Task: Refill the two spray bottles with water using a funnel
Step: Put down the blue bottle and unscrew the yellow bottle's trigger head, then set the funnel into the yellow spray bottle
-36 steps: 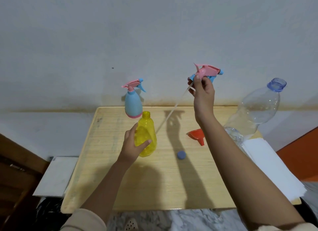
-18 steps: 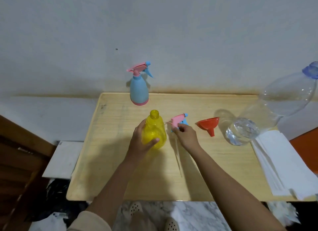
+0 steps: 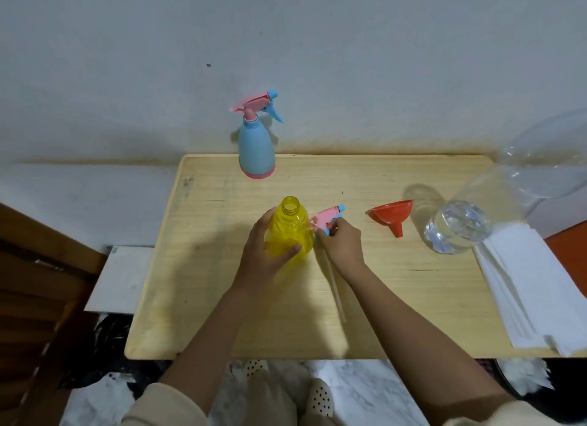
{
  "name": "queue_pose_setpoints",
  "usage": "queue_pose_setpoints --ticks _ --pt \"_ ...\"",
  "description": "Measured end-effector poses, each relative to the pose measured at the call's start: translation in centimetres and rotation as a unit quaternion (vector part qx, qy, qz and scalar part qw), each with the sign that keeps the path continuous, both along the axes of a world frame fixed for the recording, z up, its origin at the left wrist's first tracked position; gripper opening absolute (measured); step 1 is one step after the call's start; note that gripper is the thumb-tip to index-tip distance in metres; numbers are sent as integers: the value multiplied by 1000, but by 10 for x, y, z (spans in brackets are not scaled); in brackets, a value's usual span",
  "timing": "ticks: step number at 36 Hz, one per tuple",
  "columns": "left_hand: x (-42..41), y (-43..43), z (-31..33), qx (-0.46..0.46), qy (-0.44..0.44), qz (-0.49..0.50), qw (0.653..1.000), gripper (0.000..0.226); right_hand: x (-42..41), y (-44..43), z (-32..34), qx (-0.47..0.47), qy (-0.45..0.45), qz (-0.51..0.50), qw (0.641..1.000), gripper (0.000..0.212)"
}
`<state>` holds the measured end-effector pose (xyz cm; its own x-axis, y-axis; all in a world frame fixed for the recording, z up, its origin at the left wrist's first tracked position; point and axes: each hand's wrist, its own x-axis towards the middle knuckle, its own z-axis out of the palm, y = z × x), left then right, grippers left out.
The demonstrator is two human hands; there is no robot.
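A yellow spray bottle (image 3: 290, 222) stands upright mid-table with its neck uncapped; my left hand (image 3: 263, 251) is wrapped around its body. Just right of it lies the pink and blue spray head (image 3: 327, 217), its thin dip tube (image 3: 335, 286) trailing toward me along the table. My right hand (image 3: 343, 244) pinches this spray head, which rests on the wood. A blue spray bottle (image 3: 256, 152) with its own pink trigger stands at the far edge. A red funnel (image 3: 392, 214) lies on its side to the right. A large clear water bottle (image 3: 460, 225) stands at far right.
The wooden table (image 3: 413, 298) abuts a white wall. A stack of white paper towels (image 3: 533, 286) lies at the table's right edge, just beside the water bottle. A dark wooden piece and a white slab (image 3: 122, 276) sit left of the table.
My right hand lowered the spray head from high in the air to the table beside the yellow bottle. The left hand kept its hold on the bottle. The small blue cap is out of sight.
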<state>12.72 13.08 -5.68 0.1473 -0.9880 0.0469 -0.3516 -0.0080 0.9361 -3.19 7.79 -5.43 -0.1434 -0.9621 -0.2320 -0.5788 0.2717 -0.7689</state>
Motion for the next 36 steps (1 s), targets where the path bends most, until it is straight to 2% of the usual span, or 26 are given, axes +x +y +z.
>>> queue_pose_setpoints --ticks 6,10,12,15,17,22,24,28,32,36 --pt "-3 1 2 1 8 17 1000 78 -3 -1 3 -9 38 23 999 20" --pt "-7 -1 2 3 -2 25 1000 81 -20 -2 18 -98 -19 -18 995 14" --pt "-10 -1 1 0 -2 26 1000 78 -35 -5 28 -151 -15 -55 987 25" --pt "-11 -1 -1 -1 -7 30 1000 75 -60 -11 37 -194 43 -110 974 46" --pt "-12 -1 -3 2 -9 31 999 76 -76 -16 36 -187 63 -133 971 61" --pt "-13 -2 -5 4 -6 27 1000 73 -98 -30 27 -73 48 -125 988 94" --pt "-14 -2 -5 6 -9 26 1000 73 -100 -36 23 -47 37 -123 991 94" --pt "-16 -2 -3 13 -10 22 1000 75 -98 -39 20 -41 3 -141 989 77" --pt "-15 -2 -2 15 -12 15 1000 77 -95 -32 22 -67 -28 -154 985 80" --pt "-18 0 3 20 -11 7 1000 79 -84 -22 39 -97 -110 -152 977 88"
